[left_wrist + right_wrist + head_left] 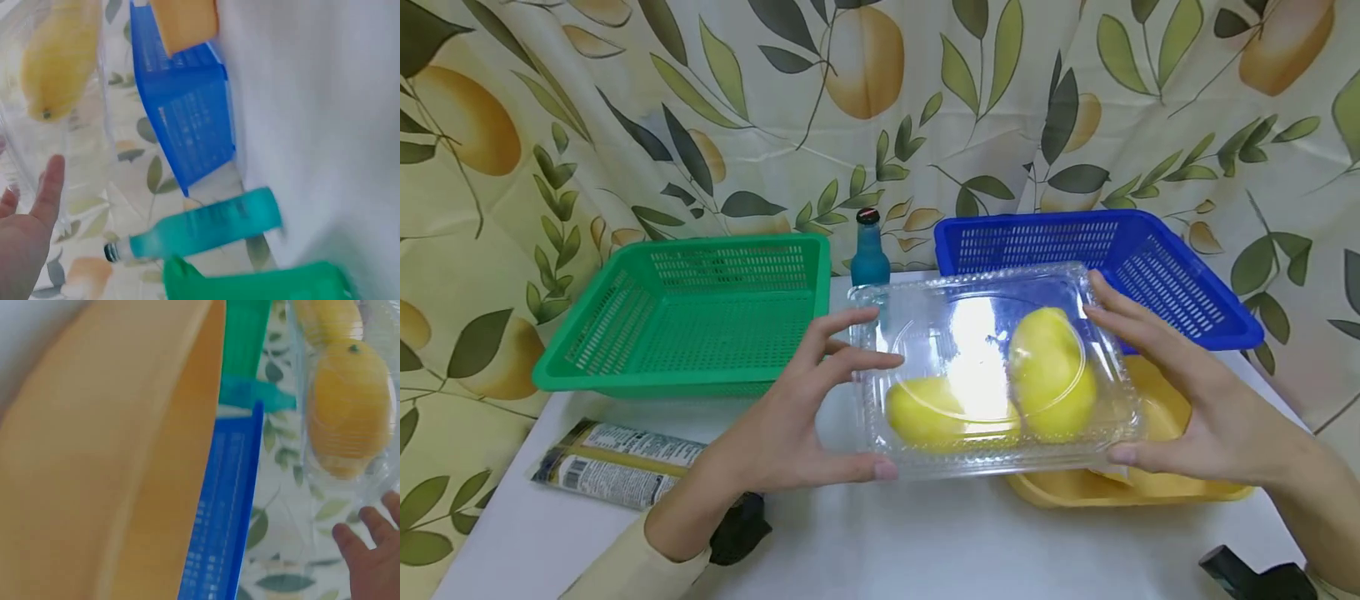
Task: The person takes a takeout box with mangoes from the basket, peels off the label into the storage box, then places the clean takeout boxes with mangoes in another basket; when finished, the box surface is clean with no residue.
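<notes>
Both hands hold up a clear plastic clamshell container (917, 329) above the table, its lid closed. Inside lie two yellow mango-like fruits, one on its side (925, 412) at the left and one upright (1054, 375) at the right. My left hand (790, 417) grips the left end, thumb at the lower edge and fingers along the side. At the right end my right hand (1210, 400) grips it, fingers near the top corner, thumb at the bottom corner. In the right wrist view, one fruit (350, 400) shows through the ribbed wall.
A green basket (730, 383) stands at the left, a blue basket (1225, 333) at the back right. Between them is a teal bottle (869, 262). Behind the container sits a yellow tray (1135, 492). A printed packet (617, 467) lies at the left on the white table (887, 550).
</notes>
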`<state>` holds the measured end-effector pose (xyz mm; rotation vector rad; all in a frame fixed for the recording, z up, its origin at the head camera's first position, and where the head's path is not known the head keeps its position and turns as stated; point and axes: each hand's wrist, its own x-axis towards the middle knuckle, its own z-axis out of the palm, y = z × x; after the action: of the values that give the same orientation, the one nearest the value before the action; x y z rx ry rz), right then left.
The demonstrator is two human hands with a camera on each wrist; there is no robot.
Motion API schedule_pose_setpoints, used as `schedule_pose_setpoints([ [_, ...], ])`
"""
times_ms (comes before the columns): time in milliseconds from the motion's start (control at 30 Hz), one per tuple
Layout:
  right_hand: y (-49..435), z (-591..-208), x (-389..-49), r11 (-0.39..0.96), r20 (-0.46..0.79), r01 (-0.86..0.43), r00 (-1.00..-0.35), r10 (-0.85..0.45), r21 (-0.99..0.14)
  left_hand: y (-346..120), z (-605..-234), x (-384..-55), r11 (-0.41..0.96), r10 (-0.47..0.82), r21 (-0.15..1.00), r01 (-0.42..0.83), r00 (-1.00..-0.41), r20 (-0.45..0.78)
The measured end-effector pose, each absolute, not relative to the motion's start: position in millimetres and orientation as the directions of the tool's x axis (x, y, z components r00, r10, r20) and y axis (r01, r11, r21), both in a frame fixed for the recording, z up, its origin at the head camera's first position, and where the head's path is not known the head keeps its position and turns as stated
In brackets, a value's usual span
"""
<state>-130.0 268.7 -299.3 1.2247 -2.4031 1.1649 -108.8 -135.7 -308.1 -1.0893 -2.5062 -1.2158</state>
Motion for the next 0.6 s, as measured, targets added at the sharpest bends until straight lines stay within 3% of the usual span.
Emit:
schedule_pose_setpoints([
  [133, 281, -298, -141, 0.294, 0.525, -0.734, -0.655, -0.544, -0.612, -120, -303, -125, 0.387, 0.559, 0.609, 0.693, -0.701, 0.442],
  [333, 288, -293, -141, 0.427, 0.502, -0.690, -0.721, -0.477, -0.585, -107, -302, -141, 0.369, 0.560, 0.586, 0.721, -0.676, 0.479],
  [467, 289, -287, -142, 0.500, 0.431, -0.601, -0.798, -0.421, -0.623, -100, -302, -150, 0.366, 0.551, 0.582, 0.726, -0.673, 0.493],
  [600, 292, -287, -149, 0.518, 0.429, -0.586, -0.810, -0.400, -0.623, -92, -302, -158, 0.339, 0.543, 0.591, 0.732, -0.665, 0.513],
])
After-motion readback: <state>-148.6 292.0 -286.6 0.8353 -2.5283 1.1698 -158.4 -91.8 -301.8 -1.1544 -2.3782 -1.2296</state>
